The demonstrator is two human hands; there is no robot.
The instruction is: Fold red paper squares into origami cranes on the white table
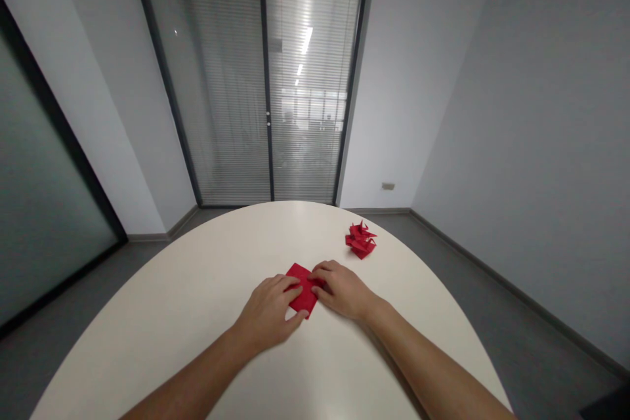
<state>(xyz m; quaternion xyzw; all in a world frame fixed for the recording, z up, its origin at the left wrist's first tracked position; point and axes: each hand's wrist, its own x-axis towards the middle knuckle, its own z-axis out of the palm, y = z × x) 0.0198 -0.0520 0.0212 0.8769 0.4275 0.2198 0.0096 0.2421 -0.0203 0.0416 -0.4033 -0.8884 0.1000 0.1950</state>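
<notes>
A folded sheet of red origami paper [306,294] lies on the white round table [236,256], turned so that a corner points away from me. My left hand [272,310] rests at its left side, fingers stretched over the paper and the thumb apart near its bottom corner. At the right edge, my right hand [339,290] has its thumb and fingers bent together on the paper, partly hiding that corner. Farther back to the right sits a small heap of folded red paper cranes [361,240], touched by neither hand.
The table's curved edge drops to a dark grey floor [433,249] on both sides. Beyond stand glass panels with blinds [221,92] in a dark frame. A wall outlet [388,186] is low on the pale wall, and a dark object [610,403] shows at bottom right.
</notes>
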